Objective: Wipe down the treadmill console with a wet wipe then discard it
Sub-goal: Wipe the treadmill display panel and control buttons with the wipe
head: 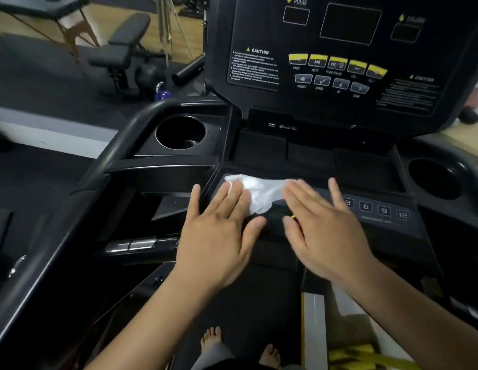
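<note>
We stand at the treadmill console (326,161), a big black unit whose upright display panel (339,49) fills the top of the view, with dark screens, a row of yellow buttons (336,64) and printed caution text. Below it sits a shallow tray, flanked by a round cup holder (180,132) on the left and another (434,177) on the right. Nearer to us runs the lower control strip (379,212), with keys marked 6, 9 and 12.

Our left hand (221,231) lies flat and palm down on the left end of that strip, fingers spread and extended, not curled into any grip. Our right hand (323,225) is also flat and open with fingers splayed, somewhat blurred, over the middle of the strip.

The wet wipe (259,190), white and crumpled, lies on the strip at its far edge between the two hands. Its left end is pressed under the left fingertips (233,189), and its right end runs beneath the right fingers (299,190); neither hand pinches or encloses it, both merely press on it from above.

Below, our bare feet (240,348) show on the dark belt.
</note>
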The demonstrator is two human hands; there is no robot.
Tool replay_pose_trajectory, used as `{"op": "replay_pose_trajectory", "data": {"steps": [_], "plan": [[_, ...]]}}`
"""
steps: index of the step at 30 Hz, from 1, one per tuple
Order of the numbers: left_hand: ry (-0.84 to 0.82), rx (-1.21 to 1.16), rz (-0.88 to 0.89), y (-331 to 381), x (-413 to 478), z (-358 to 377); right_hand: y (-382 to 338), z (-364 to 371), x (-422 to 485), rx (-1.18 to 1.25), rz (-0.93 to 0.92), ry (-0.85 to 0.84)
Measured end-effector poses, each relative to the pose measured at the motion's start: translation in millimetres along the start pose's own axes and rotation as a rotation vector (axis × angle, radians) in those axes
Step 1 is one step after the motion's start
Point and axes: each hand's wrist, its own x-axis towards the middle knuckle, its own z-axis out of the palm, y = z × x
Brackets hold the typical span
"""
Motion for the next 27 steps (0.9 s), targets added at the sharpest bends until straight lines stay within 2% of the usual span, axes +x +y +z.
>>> {"op": "replay_pose_trajectory", "data": {"steps": [2,4,8,12,17,21,25,27], "plan": [[0.002,0.001,-0.006,3.1,-0.6,0.1,-24.9,0.1,18.1,0.019,-0.007,-0.016],[0.016,-0.006,-0.013,0.5,-6.7,-1.1,-48.6,6.6,15.0,0.049,-0.103,-0.057],[0.034,-0.022,-0.073,-14.1,-27.0,-3.2,-34.0,3.1,-2.5,0.047,-0.222,-0.056],[0.008,-0.171,-0.159,-15.3,-19.7,-1.7,-35.7,1.7,45.4,0.025,-0.175,-0.018],[-0.001,-0.358,-0.189,-20.6,-12.6,-16.3,-71.4,2.8,55.6,0.110,-0.284,-0.075],[-0.027,-0.249,-0.227,-29.1,-44.7,-15.2,-57.0,0.8,19.7,0.096,-0.405,-0.124],[-0.032,-0.115,-0.223,-25.3,-27.5,-4.7,-55.0,0.0,65.2,0.039,-0.301,-0.082],[-0.028,-0.070,-0.190,-21.8,-20.2,-4.8,-63.7,4.4,74.3,0.068,-0.321,-0.095]]}}
